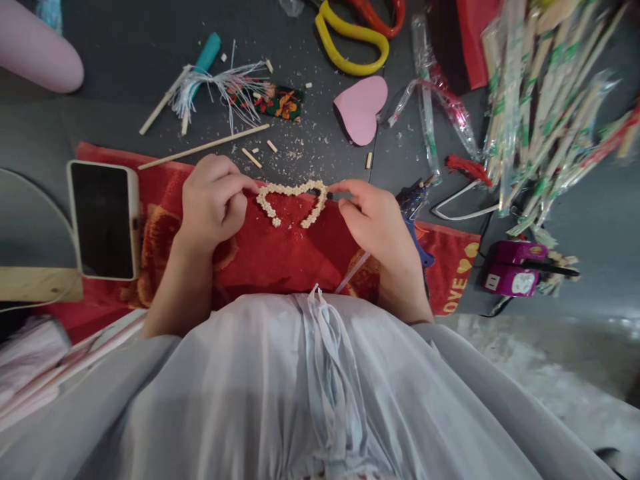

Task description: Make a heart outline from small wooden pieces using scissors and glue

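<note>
An open heart outline (pixel 294 191), covered in small cream-coloured bits, is above a red cloth (pixel 280 260). Its two lower ends do not meet. My left hand (pixel 215 200), fingers curled and index finger forward, holds the outline's upper left side at the fingertips. At the upper right side, my right hand (pixel 375 217) has its index finger stretched to the outline and its thumb bent below. Beside my right wrist lies a dark blue tool (pixel 417 227), partly hidden. A pink heart-shaped piece (pixel 363 110) lies farther back.
A phone (pixel 103 220) lies left. Yellow-handled scissors (pixel 350 40) lie at the back, near white threads (pixel 220 90), a thin stick (pixel 205 147) and scattered crumbs. To the right are wrapped chopsticks (pixel 545 100) and a purple device (pixel 515 268).
</note>
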A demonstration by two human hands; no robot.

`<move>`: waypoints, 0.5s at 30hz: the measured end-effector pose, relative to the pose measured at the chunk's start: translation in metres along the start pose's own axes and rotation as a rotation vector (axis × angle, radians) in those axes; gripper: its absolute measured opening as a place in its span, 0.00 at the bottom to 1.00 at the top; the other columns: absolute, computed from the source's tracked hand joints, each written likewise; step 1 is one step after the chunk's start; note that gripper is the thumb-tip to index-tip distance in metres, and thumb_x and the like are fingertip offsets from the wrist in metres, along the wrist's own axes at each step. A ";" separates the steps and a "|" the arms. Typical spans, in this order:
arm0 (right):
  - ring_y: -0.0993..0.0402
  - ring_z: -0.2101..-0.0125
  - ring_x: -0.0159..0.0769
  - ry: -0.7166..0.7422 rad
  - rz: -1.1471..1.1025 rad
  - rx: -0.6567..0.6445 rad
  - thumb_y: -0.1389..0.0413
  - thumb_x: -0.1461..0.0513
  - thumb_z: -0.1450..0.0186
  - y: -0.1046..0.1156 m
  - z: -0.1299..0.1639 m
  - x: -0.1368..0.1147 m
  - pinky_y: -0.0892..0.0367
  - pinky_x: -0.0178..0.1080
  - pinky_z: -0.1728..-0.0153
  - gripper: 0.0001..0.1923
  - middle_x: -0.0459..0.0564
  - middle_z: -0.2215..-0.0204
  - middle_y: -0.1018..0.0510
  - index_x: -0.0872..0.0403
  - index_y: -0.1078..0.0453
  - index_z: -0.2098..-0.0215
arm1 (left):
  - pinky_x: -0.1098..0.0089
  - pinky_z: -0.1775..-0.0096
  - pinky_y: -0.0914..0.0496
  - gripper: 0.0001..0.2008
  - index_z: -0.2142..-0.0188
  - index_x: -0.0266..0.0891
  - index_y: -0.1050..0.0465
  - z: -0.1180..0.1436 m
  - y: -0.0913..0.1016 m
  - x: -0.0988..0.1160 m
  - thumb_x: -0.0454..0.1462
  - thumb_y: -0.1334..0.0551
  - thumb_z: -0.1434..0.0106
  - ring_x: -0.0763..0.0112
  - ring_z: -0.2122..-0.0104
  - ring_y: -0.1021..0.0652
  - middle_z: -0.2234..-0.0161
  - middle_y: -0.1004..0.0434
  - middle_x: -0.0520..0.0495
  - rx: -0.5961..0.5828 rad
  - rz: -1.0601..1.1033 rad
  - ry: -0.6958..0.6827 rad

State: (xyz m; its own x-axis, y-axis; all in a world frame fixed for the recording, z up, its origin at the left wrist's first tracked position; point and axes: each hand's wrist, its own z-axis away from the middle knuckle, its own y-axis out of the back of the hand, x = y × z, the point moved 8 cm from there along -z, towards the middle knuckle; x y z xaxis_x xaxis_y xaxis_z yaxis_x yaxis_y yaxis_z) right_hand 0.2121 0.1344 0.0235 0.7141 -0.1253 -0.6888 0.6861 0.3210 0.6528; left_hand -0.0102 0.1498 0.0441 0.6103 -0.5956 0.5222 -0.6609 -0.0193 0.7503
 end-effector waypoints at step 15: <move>0.21 0.66 0.41 0.036 0.039 -0.008 0.54 0.66 0.36 -0.005 0.000 -0.003 0.29 0.43 0.59 0.25 0.47 0.67 0.17 0.51 0.29 0.44 | 0.57 0.62 0.32 0.16 0.69 0.49 0.26 -0.001 -0.005 -0.008 0.41 0.51 0.31 0.64 0.67 0.28 0.71 0.29 0.46 -0.075 -0.030 0.122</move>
State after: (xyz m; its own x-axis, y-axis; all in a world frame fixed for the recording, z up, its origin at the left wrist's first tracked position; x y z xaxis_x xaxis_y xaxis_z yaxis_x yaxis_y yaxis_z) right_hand 0.2070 0.1332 0.0224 0.7345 -0.0792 -0.6740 0.6569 0.3322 0.6768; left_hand -0.0114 0.1555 0.0364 0.6810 -0.4932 0.5413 -0.6099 0.0271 0.7920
